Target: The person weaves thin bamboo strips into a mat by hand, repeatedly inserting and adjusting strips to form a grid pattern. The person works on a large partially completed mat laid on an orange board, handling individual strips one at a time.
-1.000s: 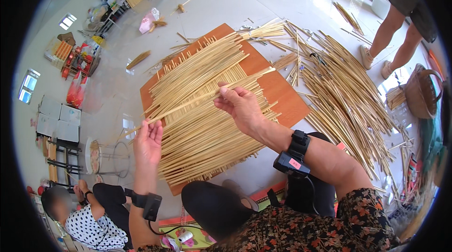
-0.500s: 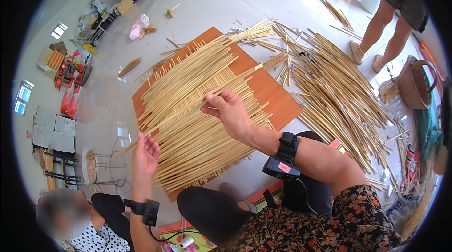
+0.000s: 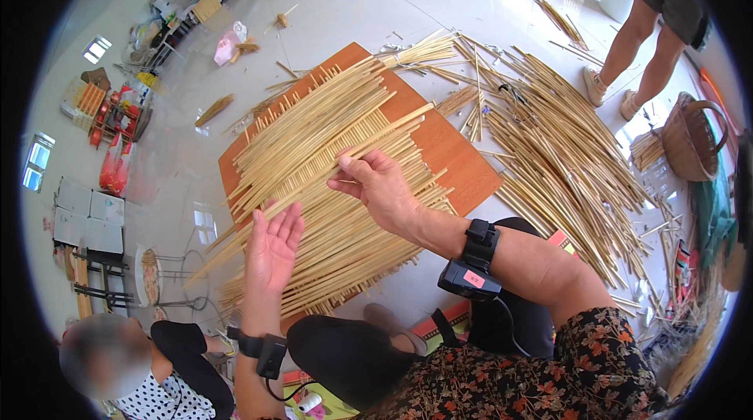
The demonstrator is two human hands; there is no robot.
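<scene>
A mat of long straw-coloured stalks (image 3: 345,240) lies on a reddish-brown board (image 3: 461,156). Across it runs a loose stalk (image 3: 392,129), held just above the layer. My right hand (image 3: 382,191) pinches this stalk between thumb and fingers near its middle. My left hand (image 3: 272,251) is palm up with fingers stretched out, at the near left of the mat. The stalk passes beside its fingertips; whether they touch cannot be seen. Between the two bands of stalks, a strip of crosswise stalks (image 3: 351,135) shows through.
A large heap of loose stalks (image 3: 565,161) covers the floor at right, near a brown handled basket (image 3: 694,138). A person's legs (image 3: 647,51) stand at the far right. Another person (image 3: 169,389) sits at the lower left. A wire-framed stool (image 3: 149,275) stands left of the board.
My left hand has slid right along the stalk toward my right hand, turning palm up with its fingers stretched. My right hand keeps its pinch and has barely shifted left.
</scene>
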